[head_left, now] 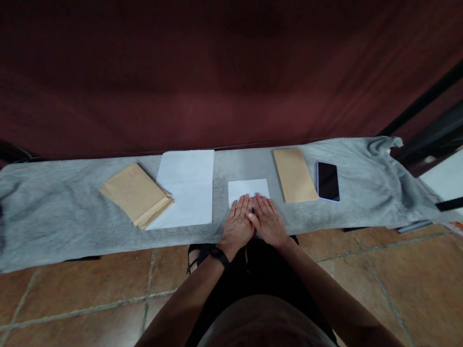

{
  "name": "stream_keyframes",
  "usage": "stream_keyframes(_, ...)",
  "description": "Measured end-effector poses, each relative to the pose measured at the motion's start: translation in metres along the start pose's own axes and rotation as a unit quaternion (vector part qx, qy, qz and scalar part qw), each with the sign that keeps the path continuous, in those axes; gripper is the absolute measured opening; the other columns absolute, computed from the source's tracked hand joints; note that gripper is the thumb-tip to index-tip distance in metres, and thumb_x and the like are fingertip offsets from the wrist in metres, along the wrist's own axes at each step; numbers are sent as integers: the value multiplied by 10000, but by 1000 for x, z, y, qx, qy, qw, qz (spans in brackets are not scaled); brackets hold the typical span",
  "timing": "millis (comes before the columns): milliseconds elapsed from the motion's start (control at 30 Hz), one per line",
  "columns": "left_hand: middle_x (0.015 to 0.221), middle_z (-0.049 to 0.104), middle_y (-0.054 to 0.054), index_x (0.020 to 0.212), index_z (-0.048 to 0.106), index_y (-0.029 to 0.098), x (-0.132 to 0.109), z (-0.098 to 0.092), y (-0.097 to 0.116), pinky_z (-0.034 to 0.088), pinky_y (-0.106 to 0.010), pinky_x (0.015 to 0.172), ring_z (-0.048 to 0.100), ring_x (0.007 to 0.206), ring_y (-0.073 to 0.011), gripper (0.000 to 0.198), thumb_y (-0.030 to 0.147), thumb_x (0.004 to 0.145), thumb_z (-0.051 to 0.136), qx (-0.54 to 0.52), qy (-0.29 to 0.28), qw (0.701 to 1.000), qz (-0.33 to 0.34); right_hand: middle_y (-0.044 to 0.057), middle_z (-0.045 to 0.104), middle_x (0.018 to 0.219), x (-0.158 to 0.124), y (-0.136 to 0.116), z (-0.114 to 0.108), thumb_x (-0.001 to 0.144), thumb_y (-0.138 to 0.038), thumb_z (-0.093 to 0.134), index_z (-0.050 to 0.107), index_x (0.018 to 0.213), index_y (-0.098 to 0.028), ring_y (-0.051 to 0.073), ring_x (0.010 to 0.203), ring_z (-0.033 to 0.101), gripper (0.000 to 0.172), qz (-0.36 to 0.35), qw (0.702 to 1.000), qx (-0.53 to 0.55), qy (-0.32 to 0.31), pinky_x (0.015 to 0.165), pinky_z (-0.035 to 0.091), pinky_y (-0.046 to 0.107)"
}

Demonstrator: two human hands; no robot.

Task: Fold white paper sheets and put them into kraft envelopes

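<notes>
Bare cloth (66, 211) lies left; envelope (294, 174) blocks right.

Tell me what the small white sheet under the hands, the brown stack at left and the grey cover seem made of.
Small white sheet, under left hand and right hand: likely paper, matte, thin, crisp straight edges. Brown stack: probably kraft-paper envelopes, dull tan, layered edges showing. Grey cover: seems soft fabric, fuzzy, mottled, bunched into folds at its ends.

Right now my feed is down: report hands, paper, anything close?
Left hand and right hand open, flat, side by side on the near edge of the paper. It lies on the cloth. Envelope and phone right of it, sheets left, apart.
</notes>
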State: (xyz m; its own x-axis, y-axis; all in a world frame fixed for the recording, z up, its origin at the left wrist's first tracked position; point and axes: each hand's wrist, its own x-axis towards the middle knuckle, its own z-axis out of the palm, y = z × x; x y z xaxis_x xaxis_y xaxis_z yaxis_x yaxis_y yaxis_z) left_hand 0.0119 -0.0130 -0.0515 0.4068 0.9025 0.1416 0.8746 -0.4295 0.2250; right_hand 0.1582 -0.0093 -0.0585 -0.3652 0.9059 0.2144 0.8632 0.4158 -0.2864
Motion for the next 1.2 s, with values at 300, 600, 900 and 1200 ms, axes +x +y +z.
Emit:
stream_keyframes(300,1643,258,-198,1563,269,45,-2,-1,-4,229,-482,1254,170,1545,-277,632,313,997,358,22,20,999,-26,205,320,1618,-5,11,2,1071,-465,298,292,1566,-42,284,1519,272,651,6,999,-36,30,1231,237,491)
stream_keyframes(600,1624,285,-213,1548,286,2,-4,-5,-17,223,-476,1260,199,1540,-283,656,389,1021,339,28,34,992,-114,232,349,1596,-8,15,6,1064,-468,331,253,1579,-40,309,1485,345,674,42,995,-45,82,1201,297,511)
stream_keyframes(900,1614,330,-193,1539,333,18,10,-13,-20,228,-487,1260,239,1532,-282,607,341,1026,292,21,47,989,-138,189,457,1544,2,18,2,1072,-359,321,377,1539,-69,289,1454,407,553,74,994,-32,78,1196,307,508)
stream_keyframes(1200,1630,319,-164,1542,325,29,63,-2,-9,215,-434,1266,209,1542,-228,575,203,1005,219,8,-33,997,-68,147,515,1509,59,17,2,1082,-315,257,496,1471,-98,256,1447,427,506,41,998,4,37,1199,321,487)
